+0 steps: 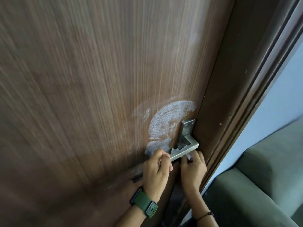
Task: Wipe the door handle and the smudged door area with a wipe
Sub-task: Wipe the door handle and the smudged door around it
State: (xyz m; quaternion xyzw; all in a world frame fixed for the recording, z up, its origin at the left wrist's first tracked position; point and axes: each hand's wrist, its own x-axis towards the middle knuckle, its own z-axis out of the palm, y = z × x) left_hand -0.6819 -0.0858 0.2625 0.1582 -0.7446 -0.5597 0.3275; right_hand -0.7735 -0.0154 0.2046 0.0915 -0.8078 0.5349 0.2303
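A brown wood-grain door (98, 79) fills the view. A white powdery smudge (167, 122) spreads over it, up and left of the metal lever handle (188, 149). My left hand (157, 169) is closed around the free end of the lever. My right hand (193, 167) is closed just below the lever, pinching a white wipe (189, 156) against its underside. Another bit of white wipe (174, 150) shows behind the lever between the hands. The handle's backplate (186, 128) is partly hidden by the lever.
The dark door frame (237, 95) runs down the right side. Beyond it are a pale wall (282, 95) and a green sofa (262, 169) at lower right. A green watch (144, 203) sits on my left wrist.
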